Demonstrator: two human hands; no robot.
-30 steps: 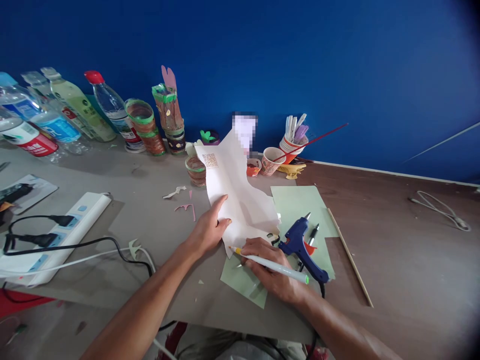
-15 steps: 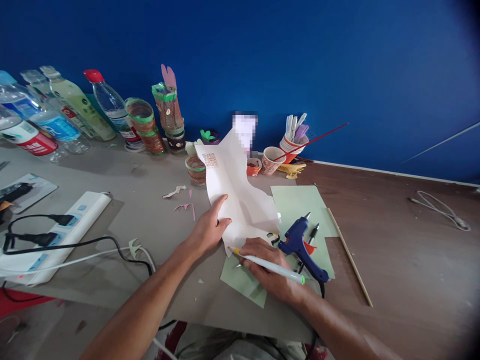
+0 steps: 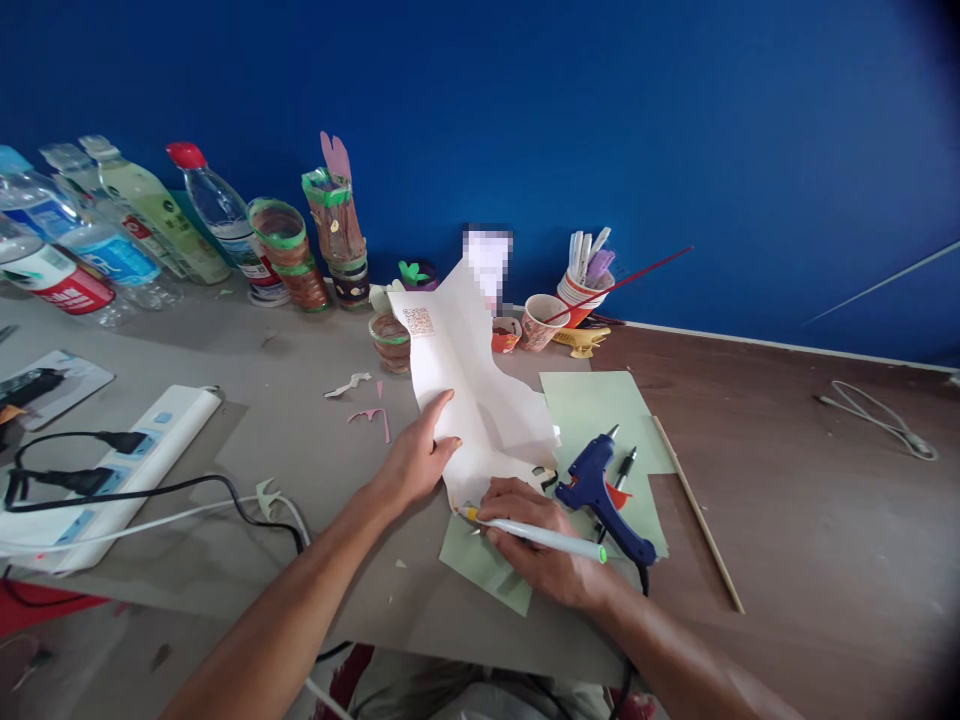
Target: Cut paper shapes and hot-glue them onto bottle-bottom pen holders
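A creased white paper [image 3: 457, 370] with a printed square code at its upper left lies in front of me. My left hand [image 3: 420, 455] rests on the paper's left edge, thumb and fingers apart, pressing it down. My right hand [image 3: 536, 535] is closed around a white marker [image 3: 559, 540] with a green end. The marker's yellow tip touches or nearly touches the paper's bottom corner, where a small yellowish mark shows. Beneath the paper and my right hand lie pale green sheets [image 3: 600, 400].
A blue glue gun [image 3: 600, 485] and a black pen [image 3: 626, 465] lie right of my right hand, beside a wooden stick [image 3: 697, 515]. Bottles [image 3: 225, 215], decorated jars [image 3: 337, 230] and paper cups [image 3: 544, 322] line the wall. A power strip [image 3: 112, 470] with cables sits left.
The marker tip has shifted slightly down at the paper's bottom corner, and a yellowish mark now shows there. My left hand has stayed in place on the paper.
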